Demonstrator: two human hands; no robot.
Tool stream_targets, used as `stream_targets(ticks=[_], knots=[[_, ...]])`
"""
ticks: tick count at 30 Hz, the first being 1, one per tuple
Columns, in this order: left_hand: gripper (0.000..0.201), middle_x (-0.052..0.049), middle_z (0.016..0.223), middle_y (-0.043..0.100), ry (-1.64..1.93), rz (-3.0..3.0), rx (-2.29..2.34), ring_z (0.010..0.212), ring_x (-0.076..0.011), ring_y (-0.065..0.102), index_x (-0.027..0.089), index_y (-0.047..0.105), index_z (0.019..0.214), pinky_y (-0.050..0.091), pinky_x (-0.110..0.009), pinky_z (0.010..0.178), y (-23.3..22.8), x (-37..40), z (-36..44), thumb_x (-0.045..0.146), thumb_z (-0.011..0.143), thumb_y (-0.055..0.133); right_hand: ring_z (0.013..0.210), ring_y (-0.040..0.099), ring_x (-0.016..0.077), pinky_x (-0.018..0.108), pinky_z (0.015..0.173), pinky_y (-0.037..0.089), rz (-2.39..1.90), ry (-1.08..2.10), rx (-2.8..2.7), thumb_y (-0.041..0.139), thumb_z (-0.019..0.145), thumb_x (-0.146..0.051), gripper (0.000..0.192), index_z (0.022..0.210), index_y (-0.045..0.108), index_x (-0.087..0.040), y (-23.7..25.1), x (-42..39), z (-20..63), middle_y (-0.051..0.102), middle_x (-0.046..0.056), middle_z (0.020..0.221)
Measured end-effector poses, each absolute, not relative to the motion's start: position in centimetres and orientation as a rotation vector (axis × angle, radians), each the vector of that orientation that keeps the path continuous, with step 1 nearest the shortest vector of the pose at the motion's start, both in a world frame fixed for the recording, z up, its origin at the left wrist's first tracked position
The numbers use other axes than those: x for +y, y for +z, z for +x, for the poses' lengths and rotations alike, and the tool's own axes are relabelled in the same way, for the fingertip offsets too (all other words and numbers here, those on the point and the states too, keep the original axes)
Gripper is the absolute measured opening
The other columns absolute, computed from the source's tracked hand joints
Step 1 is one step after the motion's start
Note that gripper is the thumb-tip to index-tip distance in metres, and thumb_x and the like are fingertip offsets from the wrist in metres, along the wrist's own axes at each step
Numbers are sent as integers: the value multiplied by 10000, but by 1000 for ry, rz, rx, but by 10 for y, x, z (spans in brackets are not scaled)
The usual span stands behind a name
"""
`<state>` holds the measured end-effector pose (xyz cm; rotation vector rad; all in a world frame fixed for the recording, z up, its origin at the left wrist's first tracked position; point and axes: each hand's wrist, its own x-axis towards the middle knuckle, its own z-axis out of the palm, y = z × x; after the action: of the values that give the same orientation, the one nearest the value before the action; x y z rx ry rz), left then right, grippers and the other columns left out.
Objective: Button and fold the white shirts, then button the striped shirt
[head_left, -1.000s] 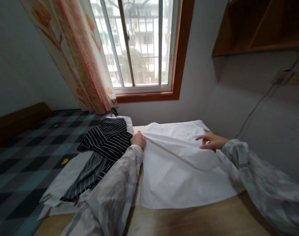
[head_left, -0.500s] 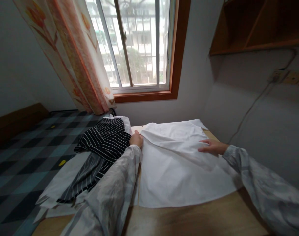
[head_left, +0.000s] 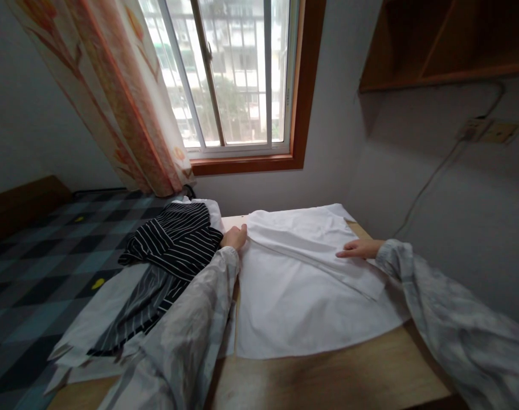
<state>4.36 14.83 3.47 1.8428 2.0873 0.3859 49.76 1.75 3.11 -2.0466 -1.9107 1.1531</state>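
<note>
White shirt (head_left: 302,285) spread flat on wooden table, upper part folded over diagonally.

I count 1 white cloth (head_left: 310,285) on 1 wooden table (head_left: 327,381), 1 striped black garment (head_left: 174,242) w/ 1 pale sheet (head_left: 97,324) under it, 1 curtain (head_left: 114,97), 1 window (head_left: 229,74), 2 hands of mine: left hand (head_left: 234,237), right hand (head_left: 358,249).

Left hand (head_left: 235,236) and right hand (head_left: 356,249) — flat on white garment (head_left: 302,285).
</note>
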Motion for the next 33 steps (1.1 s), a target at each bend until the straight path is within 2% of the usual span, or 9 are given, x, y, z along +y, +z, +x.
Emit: stream_targets(ticks=[2, 4, 7, 10, 16, 21, 25, 28, 33], knots=[[471, -229, 1317, 779, 400, 1828, 2093, 1259, -376, 730, 147, 751, 1121, 532, -389, 951, 33, 149, 45, 543, 1066, 502, 745, 664, 275, 389, 710, 564, -2129, 1111, -1712, 845, 570, -881, 665, 681, 746, -232, 30, 39, 481, 696, 74, 719], [355, -194, 1312, 788, 434, 1826, 2101, 1244, -349, 734, 177, 740, 1103, 522, -356, 928, 29, 147, 44, 485, 1040, 575, 735, 648, 264, 390, 726, 552, -2057, 1095, -1632, 881, 577, -824, 631, 675, 732, -219, 26, 56, 465, 673, 62, 681], [271, -158, 1294, 799, 516, 1825, 2111, 1198, -283, 747, 199, 703, 1141, 511, -309, 898, 23, 145, 42, 391, 1077, 524, 789, 655, 240, 360, 797, 535, -1855, 1091, -1661, 935, 554, -714, 581, 714, 723, -197, 19, 69, 449, 705, 44, 727], [237, -153, 1238, 810, 593, 1816, 2121, 1146, -245, 757, 196, 668, 1177, 511, -281, 871, 18, 142, 39, 329, 1095, 489, 793, 655, 213, 327, 784, 523, -1779, 1127, -1716, 938, 531, -694, 593, 755, 720, -189, 18, 69, 449, 724, 30, 767], [257, -178, 1193, 801, 666, 1827, 2130, 1119, -287, 764, 191, 637, 1281, 512, -327, 874, 10, 131, 46, 275, 1096, 480, 621, 560, 181, 319, 670, 466, -1991, 1162, -1929, 1028, 409, -477, 474, 607, 708, -188, 26, 74, 449, 635, 5, 562], [273, -172, 1151, 803, 739, 1860, 2130, 1068, -297, 773, 198, 629, 1319, 508, -342, 856, 7, 123, 49, 259, 1102, 477, 734, 636, 200, 303, 733, 486, -1914, 1013, -1829, 960, 679, -537, 420, 773, 745, -189, 27, 111, 403, 748, 55, 757], [234, -161, 1176, 805, 803, 1847, 2084, 1096, -279, 769, 197, 649, 1275, 504, -320, 858, 5, 122, 46, 250, 1101, 501, 702, 627, 176, 276, 663, 477, -1864, 984, -1704, 820, 874, -610, 439, 911, 748, -178, 16, 149, 352, 741, 60, 792], [223, -159, 1177, 807, 839, 1839, 2050, 1098, -278, 767, 193, 663, 1253, 504, -316, 858, 2, 123, 44, 235, 1095, 512, 678, 597, 168, 276, 664, 462, -1850, 949, -1653, 816, 902, -518, 370, 971, 767, -158, 8, 175, 323, 696, 32, 734], [218, -153, 1154, 808, 880, 1814, 2027, 1085, -277, 769, 195, 674, 1249, 506, -318, 863, 0, 123, 44, 237, 1093, 528, 783, 617, 163, 254, 723, 449, -1794, 918, -1654, 892, 822, -329, 287, 995, 774, -132, -5, 207, 295, 726, 31, 832]])
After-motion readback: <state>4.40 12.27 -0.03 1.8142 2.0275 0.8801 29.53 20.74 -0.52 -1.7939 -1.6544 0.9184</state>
